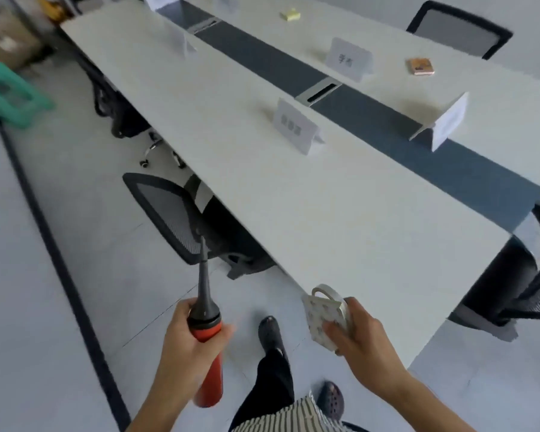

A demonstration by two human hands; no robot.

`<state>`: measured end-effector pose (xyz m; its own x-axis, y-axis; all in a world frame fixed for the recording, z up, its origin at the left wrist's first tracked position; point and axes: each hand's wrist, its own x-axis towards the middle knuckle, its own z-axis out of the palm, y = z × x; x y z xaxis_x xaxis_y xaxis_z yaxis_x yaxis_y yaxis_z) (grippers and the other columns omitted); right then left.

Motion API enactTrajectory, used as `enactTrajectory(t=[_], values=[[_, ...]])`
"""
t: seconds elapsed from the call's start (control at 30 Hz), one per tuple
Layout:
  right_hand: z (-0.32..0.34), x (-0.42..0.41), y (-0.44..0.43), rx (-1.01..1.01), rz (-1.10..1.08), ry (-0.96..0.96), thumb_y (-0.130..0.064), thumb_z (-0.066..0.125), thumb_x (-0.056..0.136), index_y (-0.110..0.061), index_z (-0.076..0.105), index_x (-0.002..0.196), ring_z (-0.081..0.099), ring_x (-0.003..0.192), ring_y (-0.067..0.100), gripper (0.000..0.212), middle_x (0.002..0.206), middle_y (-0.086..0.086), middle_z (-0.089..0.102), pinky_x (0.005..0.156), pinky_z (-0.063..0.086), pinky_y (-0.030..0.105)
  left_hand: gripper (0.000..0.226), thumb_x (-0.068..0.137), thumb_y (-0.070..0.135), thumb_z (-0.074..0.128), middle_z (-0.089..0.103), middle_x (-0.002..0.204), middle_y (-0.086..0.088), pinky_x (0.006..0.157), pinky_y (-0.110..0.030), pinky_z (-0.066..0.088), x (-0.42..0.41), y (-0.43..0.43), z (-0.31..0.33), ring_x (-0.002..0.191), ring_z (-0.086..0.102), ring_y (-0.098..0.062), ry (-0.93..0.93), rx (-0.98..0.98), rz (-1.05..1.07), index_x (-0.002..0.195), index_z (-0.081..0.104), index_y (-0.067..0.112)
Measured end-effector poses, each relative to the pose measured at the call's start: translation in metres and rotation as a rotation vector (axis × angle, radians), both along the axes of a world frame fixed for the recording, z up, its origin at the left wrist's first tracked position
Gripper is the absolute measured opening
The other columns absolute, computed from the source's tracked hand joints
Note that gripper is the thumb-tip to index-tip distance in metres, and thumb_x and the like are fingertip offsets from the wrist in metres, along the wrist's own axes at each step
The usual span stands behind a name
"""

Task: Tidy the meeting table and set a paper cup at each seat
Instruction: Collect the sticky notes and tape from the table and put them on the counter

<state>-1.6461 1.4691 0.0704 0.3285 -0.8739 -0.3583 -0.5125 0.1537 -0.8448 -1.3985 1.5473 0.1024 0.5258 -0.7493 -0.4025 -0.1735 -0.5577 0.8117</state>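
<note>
You wear a black-and-white striped top (281, 417) with both forearms bare, black trousers (275, 381), and dark perforated clog-style shoes (332, 400), the nearer one dotted with round holes.

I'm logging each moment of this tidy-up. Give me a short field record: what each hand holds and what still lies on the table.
left hand: grips red-and-black hand pump
right hand: holds tape roll and patterned sheet
table: name cards, yellow notes, small orange box
paper cups: none visible
</note>
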Motion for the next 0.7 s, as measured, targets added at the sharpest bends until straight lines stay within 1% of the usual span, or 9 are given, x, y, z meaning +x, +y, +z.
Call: enactTrajectory(t=[0.07,0.1,0.23,0.3,0.37,0.47,0.57,0.63,0.7], values=[[0.004,0.017,0.015,0.0,0.093,0.016,-0.043,0.053,0.079,-0.023,0.049,0.083,0.05,0.056,0.035,0.02,0.067,0.018,0.06,0.056,0.047,0.055,0.039,0.071,0.012,0.083,0.068,0.082,-0.015,0.068,-0.035,0.052,0.018,0.041,-0.004,0.076,0.067,-0.033,-0.005,0.055,0.125,0.093,0.053,0.023],[0.005,0.027,0.02,-0.015,0.147,0.028,-0.043,0.054,0.08,-0.021,0.049,0.084,0.053,0.06,0.038,0.022,0.069,0.018,0.061,0.056,0.048,0.056,0.039,0.071,0.013,0.083,0.068,0.082,-0.015,0.07,-0.037,0.052,0.027,0.06,-0.006,0.076,0.067,-0.033,-0.024,0.077,0.184,0.093,0.052,0.024],[0.006,0.077,0.038,-0.073,0.293,0.101,-0.024,0.06,0.088,-0.019,0.053,0.088,0.057,0.061,0.036,0.009,0.069,0.012,0.062,0.057,0.049,0.054,0.039,0.07,0.018,0.084,0.068,0.08,-0.011,0.07,-0.047,0.058,0.063,0.129,-0.013,0.071,0.068,-0.031,-0.078,0.123,0.358,0.093,0.053,0.026],[0.004,0.104,0.044,-0.082,0.333,0.133,-0.021,0.061,0.088,-0.019,0.051,0.083,0.053,0.056,0.031,0.011,0.064,0.009,0.058,0.056,0.048,0.054,0.038,0.069,0.022,0.085,0.068,0.078,-0.009,0.07,-0.05,0.059,0.085,0.153,-0.014,0.069,0.069,-0.03,-0.082,0.13,0.418,0.092,0.054,0.027],[-0.001,0.137,0.048,-0.087,0.37,0.158,-0.021,0.062,0.087,-0.021,0.051,0.082,0.051,0.054,0.025,0.013,0.062,0.005,0.057,0.055,0.049,0.056,0.037,0.07,0.023,0.084,0.068,0.078,-0.007,0.069,-0.049,0.059,0.112,0.172,-0.015,0.068,0.07,-0.029,-0.078,0.123,0.466,0.093,0.054,0.026],[-0.005,0.2,0.06,-0.097,0.419,0.214,-0.022,0.062,0.087,-0.022,0.052,0.084,0.06,0.063,0.035,0.01,0.068,0.007,0.064,0.056,0.053,0.055,0.036,0.073,0.023,0.082,0.067,0.081,-0.004,0.066,-0.041,0.058,0.165,0.201,-0.011,0.07,0.068,-0.027,-0.087,0.108,0.521,0.095,0.053,0.026],[-0.005,0.271,0.076,-0.104,0.461,0.198,-0.022,0.063,0.088,-0.021,0.053,0.083,0.061,0.065,0.037,0.011,0.069,0.008,0.064,0.058,0.054,0.055,0.033,0.076,0.021,0.08,0.066,0.082,-0.004,0.062,-0.034,0.053,0.226,0.233,-0.009,0.07,0.067,-0.027,-0.104,0.105,0.564,0.091,0.051,0.028],[-0.003,0.316,0.084,-0.103,0.504,0.181,-0.024,0.063,0.088,-0.022,0.055,0.087,0.064,0.068,0.035,0.008,0.073,0.009,0.067,0.059,0.055,0.055,0.033,0.076,0.021,0.079,0.066,0.083,-0.005,0.062,-0.033,0.053,0.264,0.25,-0.009,0.07,0.068,-0.027,-0.104,0.122,0.602,0.09,0.05,0.029],[-0.001,0.352,0.089,-0.103,0.527,0.163,-0.024,0.064,0.088,-0.023,0.055,0.086,0.064,0.067,0.033,0.008,0.072,0.008,0.067,0.058,0.056,0.052,0.033,0.076,0.021,0.079,0.066,0.083,-0.005,0.062,-0.035,0.054,0.297,0.26,-0.012,0.069,0.068,-0.028,-0.092,0.131,0.636,0.089,0.05,0.03]])
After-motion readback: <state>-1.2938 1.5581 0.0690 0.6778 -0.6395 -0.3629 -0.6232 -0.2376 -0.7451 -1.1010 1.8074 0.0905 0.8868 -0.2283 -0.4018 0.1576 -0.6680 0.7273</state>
